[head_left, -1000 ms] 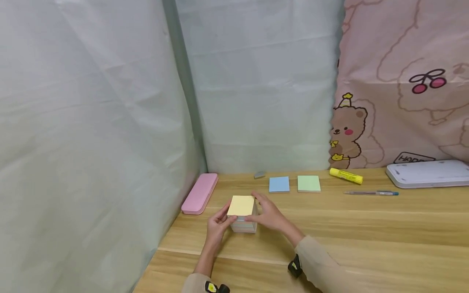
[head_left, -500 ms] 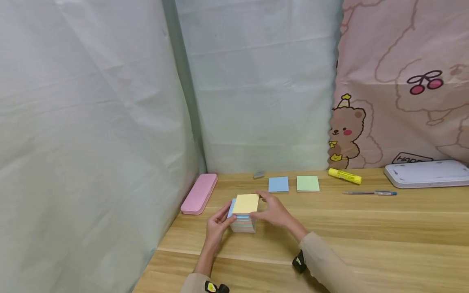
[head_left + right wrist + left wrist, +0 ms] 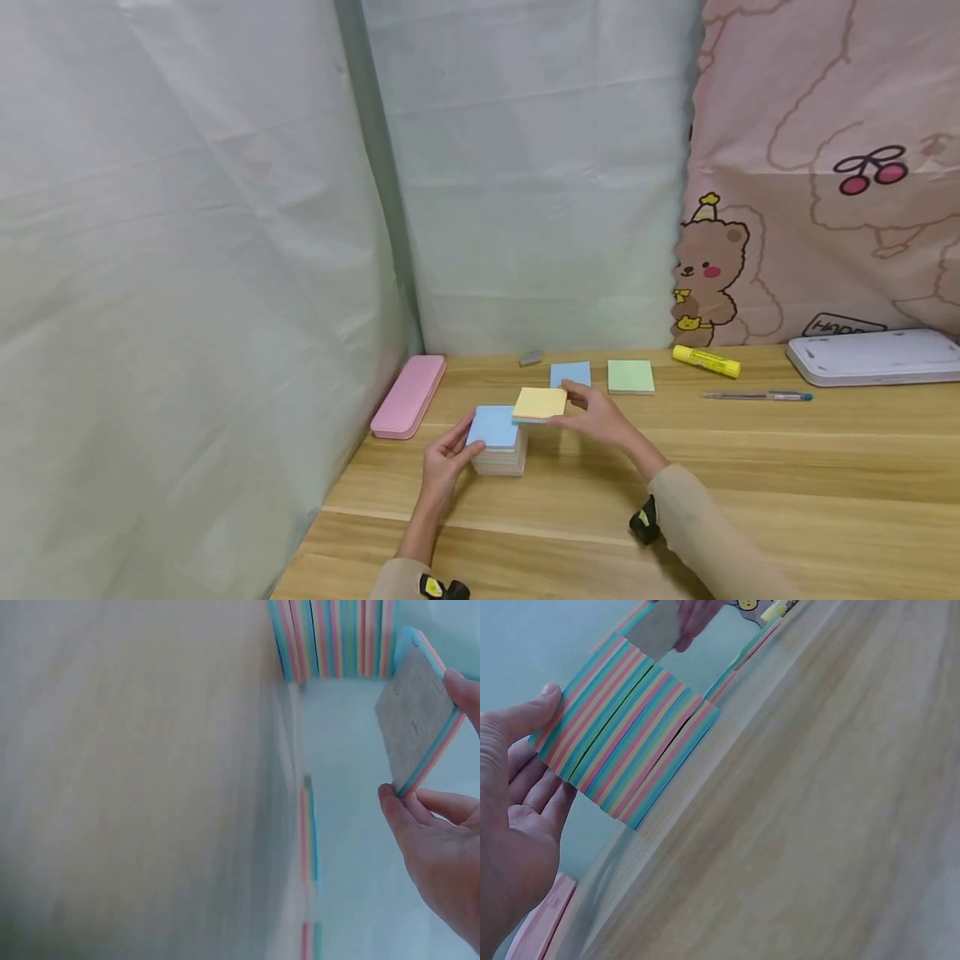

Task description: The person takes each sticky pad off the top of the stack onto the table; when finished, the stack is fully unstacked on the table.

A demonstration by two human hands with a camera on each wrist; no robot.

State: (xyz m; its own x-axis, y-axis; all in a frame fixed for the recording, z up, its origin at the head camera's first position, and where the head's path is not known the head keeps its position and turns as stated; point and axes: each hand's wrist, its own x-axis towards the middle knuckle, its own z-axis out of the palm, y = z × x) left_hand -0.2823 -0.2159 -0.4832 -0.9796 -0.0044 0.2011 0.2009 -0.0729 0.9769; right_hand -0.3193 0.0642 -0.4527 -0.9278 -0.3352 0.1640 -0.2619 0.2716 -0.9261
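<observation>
Head view: yellow pad (image 3: 539,403), face upward

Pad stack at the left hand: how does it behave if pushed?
The stack would likely slide apart before tipping: its edges show several separate pads. Rolling seems unlikely given its flat sides. The left hand, gripping near the top, may steady only the upper pads.

Pink case (image 3: 409,397) left; pen (image 3: 757,396) near yellow tube (image 3: 707,361).

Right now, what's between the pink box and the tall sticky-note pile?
In the head view, the left hand is there, its fingers against the pile. Between hand and pink box is bare table.
</observation>
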